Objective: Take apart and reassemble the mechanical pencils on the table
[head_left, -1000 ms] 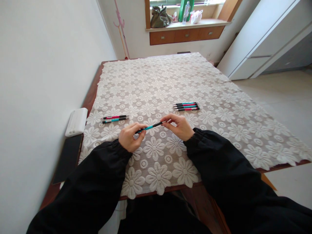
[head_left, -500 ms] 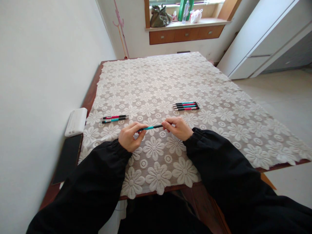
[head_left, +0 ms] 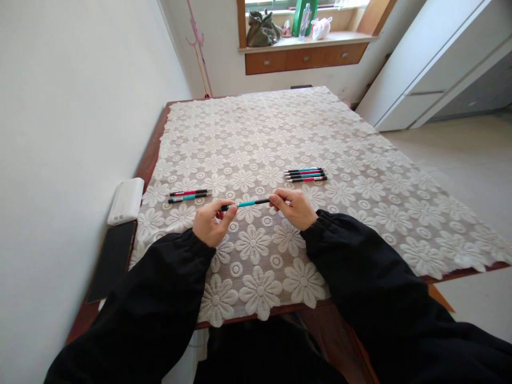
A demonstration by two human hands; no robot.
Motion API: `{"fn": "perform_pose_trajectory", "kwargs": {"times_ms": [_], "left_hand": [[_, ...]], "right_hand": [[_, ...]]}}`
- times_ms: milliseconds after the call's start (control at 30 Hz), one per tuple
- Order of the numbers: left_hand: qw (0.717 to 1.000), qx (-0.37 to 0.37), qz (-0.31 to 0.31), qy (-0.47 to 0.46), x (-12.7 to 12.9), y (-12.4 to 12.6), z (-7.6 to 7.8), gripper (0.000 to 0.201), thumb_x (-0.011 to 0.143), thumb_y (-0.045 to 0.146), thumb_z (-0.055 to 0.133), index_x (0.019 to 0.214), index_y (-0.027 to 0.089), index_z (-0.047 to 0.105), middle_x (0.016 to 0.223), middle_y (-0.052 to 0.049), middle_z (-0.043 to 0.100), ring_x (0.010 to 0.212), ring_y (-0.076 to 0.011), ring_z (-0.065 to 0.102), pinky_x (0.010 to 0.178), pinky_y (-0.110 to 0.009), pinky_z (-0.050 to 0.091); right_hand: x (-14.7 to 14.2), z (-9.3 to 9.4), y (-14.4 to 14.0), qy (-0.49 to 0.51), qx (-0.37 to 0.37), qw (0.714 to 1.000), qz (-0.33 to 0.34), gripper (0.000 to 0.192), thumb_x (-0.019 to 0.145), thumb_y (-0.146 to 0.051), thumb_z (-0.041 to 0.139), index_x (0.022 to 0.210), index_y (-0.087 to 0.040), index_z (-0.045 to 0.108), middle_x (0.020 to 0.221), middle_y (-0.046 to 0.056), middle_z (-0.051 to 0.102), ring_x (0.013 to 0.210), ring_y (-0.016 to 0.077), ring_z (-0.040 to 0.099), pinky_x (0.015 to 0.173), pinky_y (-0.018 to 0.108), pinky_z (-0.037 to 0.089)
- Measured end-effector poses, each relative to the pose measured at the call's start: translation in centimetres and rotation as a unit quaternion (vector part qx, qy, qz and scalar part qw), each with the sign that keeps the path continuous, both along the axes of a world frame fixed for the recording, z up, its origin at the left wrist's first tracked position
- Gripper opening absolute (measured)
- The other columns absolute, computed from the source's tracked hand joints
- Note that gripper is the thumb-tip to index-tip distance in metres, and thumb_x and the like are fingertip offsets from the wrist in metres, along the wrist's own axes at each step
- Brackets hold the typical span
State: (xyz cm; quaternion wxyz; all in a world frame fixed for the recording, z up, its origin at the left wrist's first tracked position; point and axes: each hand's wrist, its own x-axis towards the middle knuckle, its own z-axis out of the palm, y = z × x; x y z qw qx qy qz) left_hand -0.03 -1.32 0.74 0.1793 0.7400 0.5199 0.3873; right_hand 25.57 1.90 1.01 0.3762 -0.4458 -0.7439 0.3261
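Observation:
Between my hands a blue-and-black mechanical pencil (head_left: 246, 204) is held nearly level above the lace tablecloth (head_left: 261, 290). My left hand (head_left: 211, 221) pinches its left end between thumb and fingers. The fingers of my right hand (head_left: 295, 207) close on its black right end, hiding the tip. Beyond my left hand lie two pencils, a red-and-black pencil (head_left: 188, 192) and a blue-and-black pencil (head_left: 189, 198). Past my right hand, several red and blue pencils (head_left: 306, 175) lie side by side in a row, their pointed ends to the left.
At the table's left edge sit a white box-shaped device (head_left: 125, 201) and a flat black object (head_left: 112, 261), close to the wall. Farther off, a dark bag (head_left: 262, 29) and a clear bottle (head_left: 304, 22) stand on the windowsill.
My left hand's grip has slid toward the pencil's left end, with thumb and fingers shifted, so more of the blue barrel shows. My right hand and the pencil have risen slightly.

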Motion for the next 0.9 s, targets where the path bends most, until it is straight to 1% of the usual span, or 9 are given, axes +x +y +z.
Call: {"fn": "perform_pose_trajectory", "kwargs": {"times_ms": [67,167,333,433,533,600,667,767,900], "left_hand": [[1.0,-0.003,0.006,-0.005,-0.1,0.14,-0.24,0.025,0.094,0.04,0.061,0.092,0.018,0.074,0.07,0.0,0.072,0.057,-0.0115,0.058,0.058,-0.024,0.047],[1.0,0.009,-0.004,-0.016,-0.18,0.21,-0.52,0.02,0.092,0.035,0.065,0.093,0.018,0.074,0.078,-0.002,0.073,0.061,-0.0115,0.059,0.06,-0.024,0.048],[0.998,0.036,-0.027,-0.049,-0.05,0.12,-0.37,0.015,0.089,0.031,0.068,0.096,0.019,0.074,0.085,-0.003,0.074,0.068,-0.0126,0.06,0.066,-0.025,0.05],[0.996,-0.009,-0.01,-0.092,0.03,0.23,-0.27,0.023,0.09,0.039,0.067,0.098,0.018,0.074,0.084,-0.004,0.074,0.068,-0.0138,0.063,0.062,-0.025,0.05],[0.992,-0.066,-0.006,-0.11,-0.06,0.46,-0.42,0.032,0.094,0.045,0.06,0.084,0.017,0.073,0.072,-0.004,0.071,0.061,-0.0137,0.062,0.057,-0.024,0.046],[0.989,-0.08,-0.012,-0.124,-0.18,0.59,-0.62,0.041,0.096,0.047,0.055,0.073,0.017,0.07,0.065,-0.003,0.067,0.059,-0.0135,0.06,0.057,-0.025,0.046],[0.986,-0.083,-0.012,-0.145,-0.28,0.67,-0.8,0.045,0.098,0.048,0.051,0.07,0.017,0.067,0.062,-0.003,0.065,0.059,-0.0134,0.06,0.058,-0.025,0.045],[0.986,-0.074,0.002,-0.148,-0.28,0.69,-0.88,0.04,0.096,0.048,0.054,0.074,0.017,0.068,0.065,-0.003,0.066,0.059,-0.0134,0.058,0.057,-0.025,0.045],[0.991,-0.04,0.015,-0.123,-0.11,0.6,-0.69,0.026,0.09,0.043,0.065,0.091,0.018,0.073,0.082,-0.004,0.072,0.067,-0.0146,0.06,0.061,-0.025,0.046]], "right_hand": [[0.05,0.05,0.0,0.002,0.003,1.0,-0.002,0.044,0.099,-0.052,0.052,0.074,-0.019,0.066,0.059,0.0,0.063,0.054,0.0135,0.054,0.057,0.027,0.037],[0.11,0.19,-0.03,-0.018,0.011,1.0,0.001,0.047,0.101,-0.052,0.048,0.07,-0.019,0.063,0.056,-0.001,0.057,0.053,0.0124,0.05,0.057,0.028,0.035],[0.06,0.25,-0.05,-0.006,-0.003,1.0,0.025,0.058,0.103,-0.059,0.037,0.06,-0.021,0.045,0.054,-0.002,0.046,0.053,0.0122,0.044,0.057,0.029,0.032],[-0.01,0.09,0.02,0.009,-0.02,0.999,0.027,0.06,0.102,-0.064,0.036,0.061,-0.021,0.044,0.054,-0.002,0.046,0.053,0.0123,0.043,0.057,0.029,0.032],[-0.02,-0.04,0.09,0.017,-0.02,0.999,0.018,0.059,0.101,-0.066,0.037,0.064,-0.021,0.049,0.056,-0.002,0.049,0.053,0.0118,0.043,0.056,0.028,0.032],[0.0,-0.05,0.1,0.017,-0.017,1.0,0.015,0.058,0.101,-0.064,0.039,0.065,-0.02,0.051,0.057,-0.002,0.05,0.053,0.0114,0.043,0.055,0.028,0.032],[0.02,0.01,0.07,0.013,-0.012,1.0,0.017,0.056,0.101,-0.062,0.041,0.066,-0.02,0.052,0.057,-0.002,0.05,0.053,0.0113,0.042,0.055,0.028,0.031],[0.05,0.12,0.0,0.006,-0.002,1.0,0.025,0.055,0.101,-0.059,0.041,0.064,-0.02,0.05,0.056,-0.002,0.048,0.053,0.0116,0.043,0.056,0.028,0.031],[0.11,0.08,-0.03,0.003,-0.009,0.999,0.033,0.057,0.102,-0.06,0.039,0.061,-0.021,0.044,0.054,-0.002,0.045,0.054,0.0124,0.043,0.057,0.029,0.029]]}}
